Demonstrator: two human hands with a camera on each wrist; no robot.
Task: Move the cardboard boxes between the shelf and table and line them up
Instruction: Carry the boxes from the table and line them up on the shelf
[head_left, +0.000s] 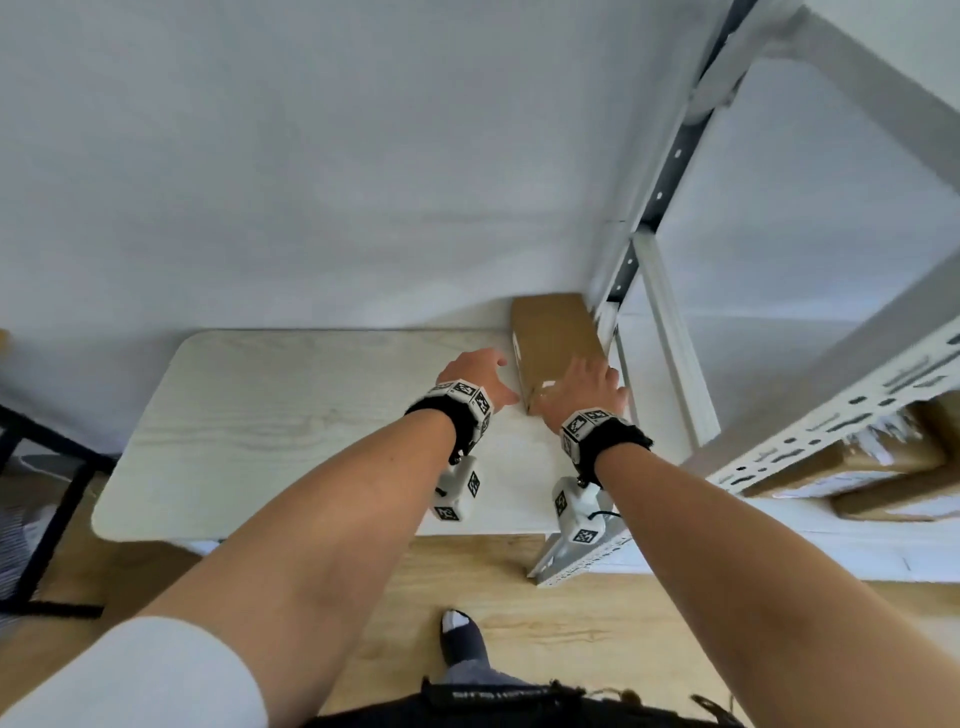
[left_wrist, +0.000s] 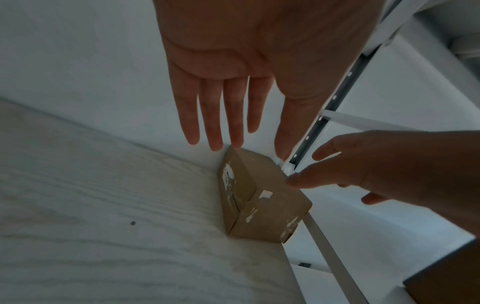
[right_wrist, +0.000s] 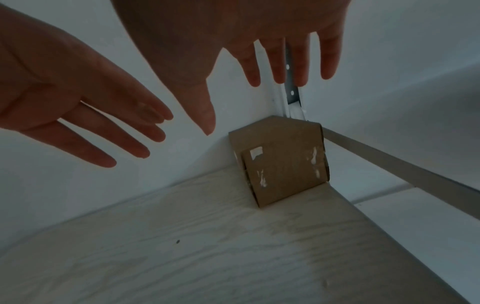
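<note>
A brown cardboard box (head_left: 553, 343) lies in the far right corner of the pale wood table (head_left: 260, 415), against the wall and next to the white metal shelf (head_left: 831, 431). My left hand (head_left: 480, 374) hovers just left of the box's near end, fingers straight and spread, holding nothing. My right hand (head_left: 589, 387) is over the near right end of the box, also with straight fingers. The left wrist view shows the box (left_wrist: 259, 197) below the left hand (left_wrist: 233, 123), with the right thumb close to its top edge. Whether it touches, I cannot tell.
More cardboard boxes (head_left: 883, 467) lie on a lower level of the shelf at the right. The shelf's upright post (head_left: 660, 197) rises right behind the box. A black frame (head_left: 47, 493) stands left of the table. My foot (head_left: 462, 636) is on the wooden floor.
</note>
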